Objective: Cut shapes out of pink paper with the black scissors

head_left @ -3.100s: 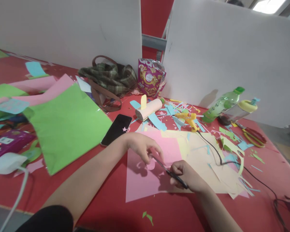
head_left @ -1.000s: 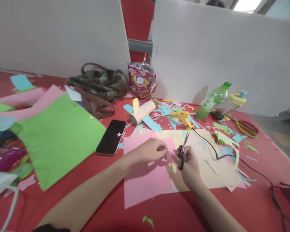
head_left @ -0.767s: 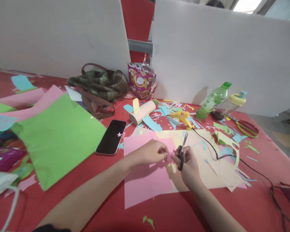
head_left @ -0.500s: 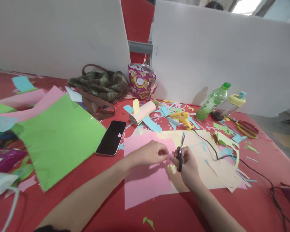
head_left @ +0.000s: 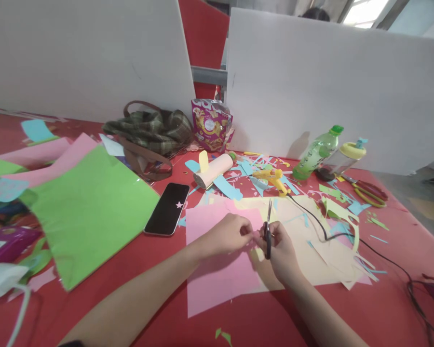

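My right hand (head_left: 282, 250) is closed around a pair of small dark-handled scissors (head_left: 268, 241), their blades pointing up and away from me. My left hand (head_left: 235, 232) is in a pinch close by, its fingertips almost meeting those of the right. Between them shows a small bit of pink paper (head_left: 255, 235), too small to make out its shape. Under both hands lie a pink sheet (head_left: 217, 284) and a cream sheet (head_left: 311, 265). Just beyond is a paper tube (head_left: 217, 169) with a yellow tab and blue wing-like strips.
A phone (head_left: 167, 209) bearing a pink star and a green sheet (head_left: 90, 212) lie left. Behind are a yellow glue gun (head_left: 271, 177) with a black cord, paper scraps, a snack bag (head_left: 211, 125) and a green bottle (head_left: 318, 153). Red-handled scissors (head_left: 371, 190) lie at the right.
The hands have hardly moved; their fingertips are slightly closer together at the pink bit. The scissors have turned a little more upright. The whole view has shifted slightly downward.
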`<state>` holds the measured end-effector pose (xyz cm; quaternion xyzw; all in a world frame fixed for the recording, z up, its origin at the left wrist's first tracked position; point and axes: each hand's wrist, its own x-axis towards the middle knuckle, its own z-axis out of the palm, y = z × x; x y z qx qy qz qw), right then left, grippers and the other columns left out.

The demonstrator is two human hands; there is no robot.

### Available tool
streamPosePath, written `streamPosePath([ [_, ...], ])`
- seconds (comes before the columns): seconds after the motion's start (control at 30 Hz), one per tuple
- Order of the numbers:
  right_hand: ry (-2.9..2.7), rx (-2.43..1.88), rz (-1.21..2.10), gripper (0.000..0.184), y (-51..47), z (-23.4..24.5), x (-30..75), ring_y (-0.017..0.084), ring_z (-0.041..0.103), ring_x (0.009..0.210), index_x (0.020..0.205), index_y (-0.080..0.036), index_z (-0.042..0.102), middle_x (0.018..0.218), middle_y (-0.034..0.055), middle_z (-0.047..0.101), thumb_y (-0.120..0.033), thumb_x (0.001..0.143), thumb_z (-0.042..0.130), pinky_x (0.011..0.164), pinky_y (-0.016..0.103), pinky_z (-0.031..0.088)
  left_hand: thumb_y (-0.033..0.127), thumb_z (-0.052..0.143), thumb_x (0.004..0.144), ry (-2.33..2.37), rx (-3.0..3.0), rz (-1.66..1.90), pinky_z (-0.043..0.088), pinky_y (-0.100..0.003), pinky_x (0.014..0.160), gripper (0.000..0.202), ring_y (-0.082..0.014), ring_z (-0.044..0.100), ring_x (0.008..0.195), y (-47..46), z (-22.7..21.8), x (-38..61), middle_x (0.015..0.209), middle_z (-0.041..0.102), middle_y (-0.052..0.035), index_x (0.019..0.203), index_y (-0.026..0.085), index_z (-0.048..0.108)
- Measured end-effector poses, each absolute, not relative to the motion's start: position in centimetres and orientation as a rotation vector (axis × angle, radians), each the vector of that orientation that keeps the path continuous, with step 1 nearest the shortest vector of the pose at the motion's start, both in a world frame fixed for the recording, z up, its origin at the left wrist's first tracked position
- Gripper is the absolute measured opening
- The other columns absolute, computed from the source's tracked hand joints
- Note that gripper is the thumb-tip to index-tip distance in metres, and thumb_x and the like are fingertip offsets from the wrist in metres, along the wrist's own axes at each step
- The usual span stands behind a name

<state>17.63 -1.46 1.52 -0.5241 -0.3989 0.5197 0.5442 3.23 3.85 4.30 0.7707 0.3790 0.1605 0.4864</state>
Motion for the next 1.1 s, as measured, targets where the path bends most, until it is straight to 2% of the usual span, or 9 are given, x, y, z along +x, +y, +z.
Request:
streamPosePath([
  [0.23, -0.929, -1.194, 1.217, 0.03, -1.5, 1.5, 17.4, 0.009, 0.044, 0.056, 0.064, -0.021, 0.034, 0.064, -0.0056, 0.045, -0.019, 0.064, 0.064, 0.05, 0.02, 0.033, 0.028, 0.043, 0.069, 0.965, 1.904, 0.343, 0.03, -0.019, 0.043, 0.022, -0.01, 0.047, 0.05, 3.6, 4.4, 3.6, 0.053, 0.055, -0.0006, 0.057, 0.013, 0.054],
  [0.57, -0.916, -1.218, 1.206, 0.031, -1.4, 1.5, 17.5, 0.008, 0.041, 0.053, 0.064, -0.021, 0.034, 0.065, -0.0056, 0.045, -0.022, 0.064, 0.065, 0.048, 0.019, 0.033, 0.037, 0.039, 0.073, 0.989, 1.917, 0.338, 0.03, -0.019, 0.044, 0.031, -0.01, 0.048, 0.05, 3.6, 4.3, 3.4, 0.058, 0.058, -0.0021, 0.061, 0.014, 0.056],
  [0.83, -0.891, -1.154, 1.306, 0.031, -1.5, 1.6, 17.3, 0.007, 0.04, 0.05, 0.064, -0.021, 0.034, 0.064, -0.005, 0.044, -0.021, 0.063, 0.065, 0.041, 0.017, 0.028, 0.029, 0.037, 0.075, 0.89, 2.082, 0.254, 0.028, -0.018, 0.044, 0.027, -0.0078, 0.044, 0.048, 4.0, 6.0, 2.7, 0.055, 0.054, -0.0001, 0.061, 0.014, 0.054],
  [1.1, -0.895, -1.035, 1.369, 0.03, -1.4, 1.5, 17.2, 0.009, 0.044, 0.059, 0.066, -0.021, 0.035, 0.068, -0.0044, 0.046, -0.016, 0.063, 0.064, 0.054, 0.021, 0.036, 0.03, 0.036, 0.078, 0.796, 2.04, 0.216, 0.032, -0.018, 0.048, 0.027, -0.008, 0.047, 0.051, 4.4, 5.8, 2.1, 0.061, 0.056, -0.0004, 0.068, 0.014, 0.055],
])
